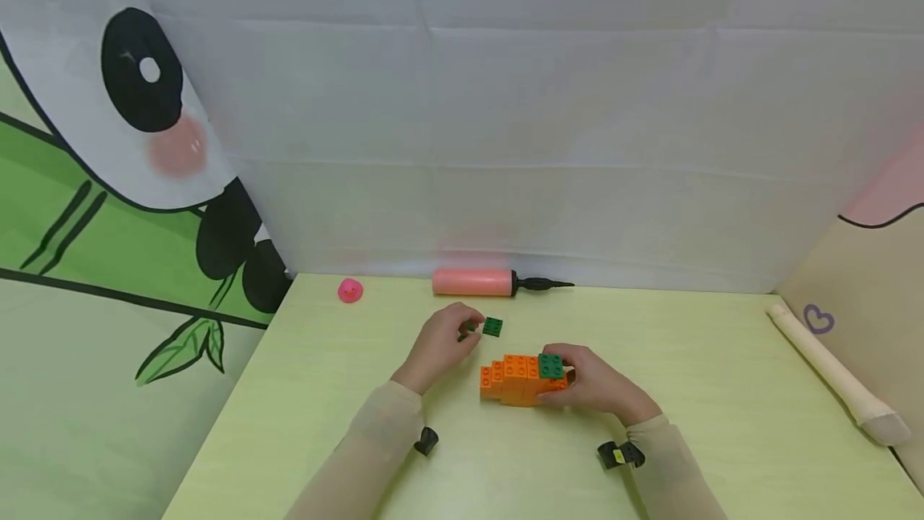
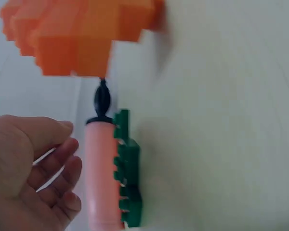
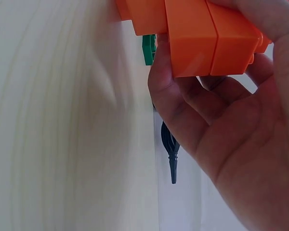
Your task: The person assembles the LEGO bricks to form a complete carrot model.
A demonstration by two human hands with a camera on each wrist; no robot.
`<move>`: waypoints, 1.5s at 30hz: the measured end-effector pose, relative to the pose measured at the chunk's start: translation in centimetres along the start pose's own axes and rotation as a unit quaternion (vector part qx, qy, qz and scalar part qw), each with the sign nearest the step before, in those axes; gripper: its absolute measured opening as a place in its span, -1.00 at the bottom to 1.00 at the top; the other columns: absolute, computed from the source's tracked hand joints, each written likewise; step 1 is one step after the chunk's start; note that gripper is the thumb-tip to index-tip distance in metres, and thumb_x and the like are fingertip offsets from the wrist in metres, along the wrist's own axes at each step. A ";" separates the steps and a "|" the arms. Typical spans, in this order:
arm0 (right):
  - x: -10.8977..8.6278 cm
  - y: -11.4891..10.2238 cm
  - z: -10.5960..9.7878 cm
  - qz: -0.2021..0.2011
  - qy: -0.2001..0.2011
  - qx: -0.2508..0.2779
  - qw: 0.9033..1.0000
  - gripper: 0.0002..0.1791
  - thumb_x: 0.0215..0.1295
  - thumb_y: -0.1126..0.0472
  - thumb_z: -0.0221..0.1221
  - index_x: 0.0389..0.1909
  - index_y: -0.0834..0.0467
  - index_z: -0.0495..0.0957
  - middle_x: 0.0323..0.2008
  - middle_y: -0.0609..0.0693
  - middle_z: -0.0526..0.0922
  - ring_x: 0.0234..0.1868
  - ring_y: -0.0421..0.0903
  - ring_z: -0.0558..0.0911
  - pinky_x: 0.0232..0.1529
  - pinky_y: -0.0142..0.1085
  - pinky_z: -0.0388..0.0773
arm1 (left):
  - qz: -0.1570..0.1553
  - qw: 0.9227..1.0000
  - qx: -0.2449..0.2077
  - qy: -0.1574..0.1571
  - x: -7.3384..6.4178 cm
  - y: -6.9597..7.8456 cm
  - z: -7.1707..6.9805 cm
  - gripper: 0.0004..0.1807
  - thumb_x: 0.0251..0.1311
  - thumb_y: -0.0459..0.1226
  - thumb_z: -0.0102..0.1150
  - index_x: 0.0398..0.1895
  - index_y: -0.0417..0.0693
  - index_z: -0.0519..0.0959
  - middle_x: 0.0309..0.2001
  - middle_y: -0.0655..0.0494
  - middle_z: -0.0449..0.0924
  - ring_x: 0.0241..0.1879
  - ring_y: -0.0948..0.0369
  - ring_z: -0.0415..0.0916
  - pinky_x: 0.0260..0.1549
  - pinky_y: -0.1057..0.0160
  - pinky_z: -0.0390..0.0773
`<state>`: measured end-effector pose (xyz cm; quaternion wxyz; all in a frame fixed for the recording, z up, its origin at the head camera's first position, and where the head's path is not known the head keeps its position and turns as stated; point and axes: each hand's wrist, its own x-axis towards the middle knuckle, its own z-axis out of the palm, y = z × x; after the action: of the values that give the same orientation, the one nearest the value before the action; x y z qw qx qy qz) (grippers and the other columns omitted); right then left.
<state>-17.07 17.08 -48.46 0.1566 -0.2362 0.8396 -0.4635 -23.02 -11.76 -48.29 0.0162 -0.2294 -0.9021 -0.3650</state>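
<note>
My right hand point(image 1: 595, 379) grips the right end of an orange toy-brick build point(image 1: 514, 379), thumb on one side and fingers on the other. The build has stepped ends, and a green brick point(image 1: 551, 366) sits on top near the right hand. My left hand point(image 1: 443, 339) is close to loose green bricks point(image 1: 493, 327) on the table, partly hiding some of them in the head view. In the left wrist view its fingers point(image 2: 58, 168) are loosely bent with nothing between them, beside the row of green bricks point(image 2: 130, 168).
A pink hand pump point(image 1: 472, 282) with a black nozzle lies along the table's back edge. Left of it is a small pink toy point(image 1: 350, 290). A long pale roll point(image 1: 837, 371) lies along the right edge. A white sheet point(image 1: 577, 143) rises behind the table point(image 1: 722, 392).
</note>
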 end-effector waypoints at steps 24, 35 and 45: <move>0.9 0.9 -1.5 0.002 -0.015 -0.001 1.000 -0.60 0.22 0.11 0.53 -0.02 0.03 0.57 -0.01 -0.10 0.64 0.07 0.04 0.60 -0.01 -0.24 0.64 | -0.002 0.990 0.139 -0.037 0.7 -2.3 1.4 -0.69 0.17 -0.36 0.47 -0.01 -0.14 0.72 -0.12 0.08 0.45 -0.12 0.11 0.39 -0.02 0.10 0.56; 0.9 0.7 -2.1 0.004 -0.018 0.011 1.000 -0.63 0.22 0.16 0.52 -0.07 0.04 0.55 -0.06 -0.08 0.65 0.02 0.03 0.62 -0.03 -0.25 0.65 | -0.017 0.993 0.112 -0.023 0.9 -1.7 1.1 -0.72 0.16 -0.27 0.53 -0.09 -0.11 0.68 -0.14 0.12 0.50 -0.12 0.13 0.42 0.00 0.10 0.55; 1.1 0.9 -2.7 -0.001 -0.021 0.014 1.000 -0.63 0.21 0.16 0.53 -0.06 0.03 0.56 -0.04 -0.08 0.65 0.03 0.03 0.62 -0.02 -0.24 0.66 | -0.050 0.998 0.048 -0.004 1.5 -0.2 0.8 -0.66 0.22 -0.21 0.48 0.03 -0.06 0.67 -0.07 0.11 0.66 -0.12 0.12 0.49 0.00 0.09 0.57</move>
<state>-19.54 18.76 -47.84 0.1776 -0.2444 0.8291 -0.4705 -24.31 -10.80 -48.71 0.0053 -0.1841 -0.9291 -0.3207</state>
